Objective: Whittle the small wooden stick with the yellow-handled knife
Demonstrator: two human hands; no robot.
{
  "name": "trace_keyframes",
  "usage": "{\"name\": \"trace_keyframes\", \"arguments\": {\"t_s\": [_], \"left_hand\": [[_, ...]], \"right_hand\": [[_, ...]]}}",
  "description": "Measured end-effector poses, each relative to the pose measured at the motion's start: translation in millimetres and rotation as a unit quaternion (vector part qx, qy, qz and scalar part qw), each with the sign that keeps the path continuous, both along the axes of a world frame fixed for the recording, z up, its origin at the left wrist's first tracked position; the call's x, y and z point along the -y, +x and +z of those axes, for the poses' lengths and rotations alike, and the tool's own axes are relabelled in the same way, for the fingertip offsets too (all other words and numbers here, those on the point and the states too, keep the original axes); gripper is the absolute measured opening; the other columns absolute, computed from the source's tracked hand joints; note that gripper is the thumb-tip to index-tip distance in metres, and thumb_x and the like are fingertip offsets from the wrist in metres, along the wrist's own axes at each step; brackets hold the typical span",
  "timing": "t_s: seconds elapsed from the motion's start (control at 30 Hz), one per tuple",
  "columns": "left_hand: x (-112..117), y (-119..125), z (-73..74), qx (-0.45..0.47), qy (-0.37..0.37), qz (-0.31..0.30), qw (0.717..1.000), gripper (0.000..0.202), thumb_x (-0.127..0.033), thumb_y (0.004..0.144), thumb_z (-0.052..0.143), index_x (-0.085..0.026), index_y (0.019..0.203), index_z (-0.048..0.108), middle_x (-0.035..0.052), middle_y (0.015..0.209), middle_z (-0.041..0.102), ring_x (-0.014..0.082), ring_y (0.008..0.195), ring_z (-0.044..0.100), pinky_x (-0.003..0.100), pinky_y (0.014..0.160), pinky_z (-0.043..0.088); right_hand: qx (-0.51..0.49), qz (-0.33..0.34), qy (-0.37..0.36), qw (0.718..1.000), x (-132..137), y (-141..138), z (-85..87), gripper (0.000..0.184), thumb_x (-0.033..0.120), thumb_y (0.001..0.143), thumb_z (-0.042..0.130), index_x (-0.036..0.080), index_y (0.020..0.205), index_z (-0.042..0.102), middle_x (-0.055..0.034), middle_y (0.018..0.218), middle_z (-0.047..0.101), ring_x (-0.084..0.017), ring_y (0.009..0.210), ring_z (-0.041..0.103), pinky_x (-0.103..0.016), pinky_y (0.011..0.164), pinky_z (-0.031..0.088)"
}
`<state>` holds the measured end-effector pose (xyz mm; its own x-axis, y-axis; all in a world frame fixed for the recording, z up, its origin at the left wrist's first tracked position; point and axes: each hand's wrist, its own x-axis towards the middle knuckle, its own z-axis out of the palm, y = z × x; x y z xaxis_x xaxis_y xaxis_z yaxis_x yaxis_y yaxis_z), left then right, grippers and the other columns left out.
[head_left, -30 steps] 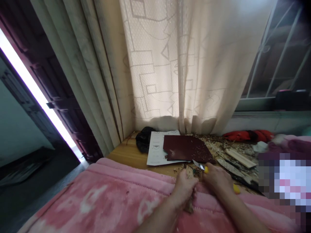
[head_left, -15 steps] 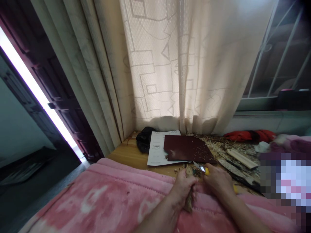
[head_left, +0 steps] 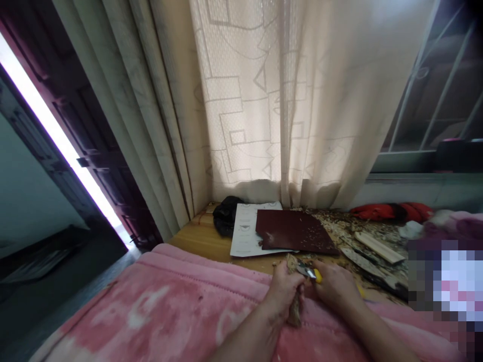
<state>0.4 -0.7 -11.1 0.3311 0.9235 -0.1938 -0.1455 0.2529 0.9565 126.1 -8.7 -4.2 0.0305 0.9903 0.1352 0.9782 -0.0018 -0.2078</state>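
My left hand (head_left: 282,289) is closed around a brown piece of wood (head_left: 294,310), whose ends stick out above and below the fist. My right hand (head_left: 337,285) grips a yellow-handled utility knife (head_left: 317,275). Its metal blade lies against the upper end of the wood, close to my left thumb. Both hands are over the edge of a pink blanket (head_left: 181,296). Just beyond them, a dark red board (head_left: 292,230) partly covers a white printed sheet (head_left: 241,239).
Wood shavings (head_left: 350,229) litter the wooden table (head_left: 196,246) on the right. Among them lie a pale wooden strip (head_left: 377,247) and a long dark-handled blade (head_left: 381,276). A black bag (head_left: 225,216) sits at the back left, a red cloth (head_left: 392,211) at the back right.
The knife blade has come down and left onto the wood's upper end; before, it pointed up, away from the wood. My left hand keeps its hold. The view has shifted slightly.
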Motion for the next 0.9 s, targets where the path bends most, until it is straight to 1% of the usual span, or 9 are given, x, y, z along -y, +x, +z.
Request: {"name": "trace_keyframes", "arguments": {"t_s": [0.13,0.2,0.3,0.43,0.6,0.7,0.83,0.9], "left_hand": [[-0.3,2.2,-1.9,-0.094,0.04,0.068,0.992,0.021,-0.023,0.062,0.048,-0.016,0.08,0.041,-0.0072,0.045,0.04,0.005,0.028,0.036,0.015,0.026,0.03],[-0.9,2.7,-2.4,-0.119,0.04,0.082,0.989,0.023,-0.027,0.062,0.05,-0.016,0.081,0.042,-0.0064,0.047,0.042,0.0054,0.029,0.037,0.015,0.027,0.031],[-2.3,2.8,-2.7,-0.133,0.057,0.096,0.985,0.026,-0.029,0.06,0.055,-0.015,0.079,0.045,-0.0037,0.053,0.047,0.0057,0.033,0.04,0.015,0.029,0.032],[-3.6,2.8,-2.2,-0.142,0.085,0.107,0.98,0.026,-0.027,0.057,0.058,-0.015,0.077,0.048,-0.0013,0.06,0.051,0.0059,0.037,0.043,0.015,0.029,0.033],[-1.5,4.3,2.2,-0.136,0.049,0.114,0.983,0.029,-0.028,0.056,0.059,-0.015,0.078,0.047,-0.0024,0.057,0.05,0.0056,0.033,0.041,0.015,0.027,0.03],[-0.2,5.1,3.7,-0.127,0.048,0.117,0.984,0.027,-0.028,0.057,0.059,-0.015,0.076,0.045,-0.0035,0.054,0.048,0.0047,0.031,0.039,0.015,0.027,0.03],[-1.2,4.9,0.7,-0.129,0.028,0.104,0.986,0.024,-0.026,0.059,0.056,-0.016,0.077,0.044,-0.0052,0.05,0.045,0.0056,0.03,0.037,0.016,0.027,0.03],[-2.2,4.3,-0.6,-0.121,0.023,0.097,0.988,0.025,-0.026,0.058,0.056,-0.016,0.078,0.045,-0.0054,0.048,0.045,0.0058,0.031,0.037,0.016,0.03,0.03]], "right_hand": [[-0.006,-0.058,0.002,0.998,-4.0,6.4,-1.2,0.02,0.029,0.07,0.036,0.023,0.074,0.055,-0.004,0.069,0.06,-0.018,0.069,0.054,-0.025,0.056,0.029],[-0.013,-0.09,-0.002,0.996,-5.5,9.2,0.0,0.02,0.03,0.07,0.036,0.023,0.073,0.055,-0.0041,0.069,0.06,-0.018,0.069,0.054,-0.025,0.055,0.029],[-0.018,-0.114,-0.003,0.993,-5.6,11.1,2.5,0.02,0.032,0.071,0.036,0.023,0.072,0.054,-0.0039,0.069,0.06,-0.018,0.069,0.054,-0.025,0.053,0.028],[-0.017,-0.112,0.013,0.993,-4.1,10.9,2.6,0.02,0.032,0.071,0.035,0.024,0.07,0.053,-0.0031,0.069,0.059,-0.018,0.068,0.053,-0.025,0.053,0.028],[-0.018,-0.1,0.011,0.995,-5.0,11.0,-1.7,0.022,0.033,0.072,0.035,0.024,0.071,0.055,-0.0032,0.068,0.059,-0.018,0.067,0.053,-0.025,0.053,0.028],[-0.014,-0.097,0.013,0.995,-6.0,10.7,-3.6,0.02,0.031,0.071,0.036,0.025,0.073,0.055,-0.0031,0.067,0.059,-0.018,0.066,0.053,-0.025,0.054,0.028],[-0.006,-0.091,0.013,0.996,-5.7,9.8,-4.4,0.019,0.03,0.07,0.036,0.025,0.071,0.055,-0.0034,0.066,0.06,-0.018,0.066,0.054,-0.026,0.054,0.028],[0.0,-0.082,0.014,0.997,-4.9,9.0,-3.9,0.019,0.03,0.07,0.036,0.024,0.069,0.054,-0.0036,0.066,0.06,-0.019,0.066,0.054,-0.026,0.054,0.028]]}}
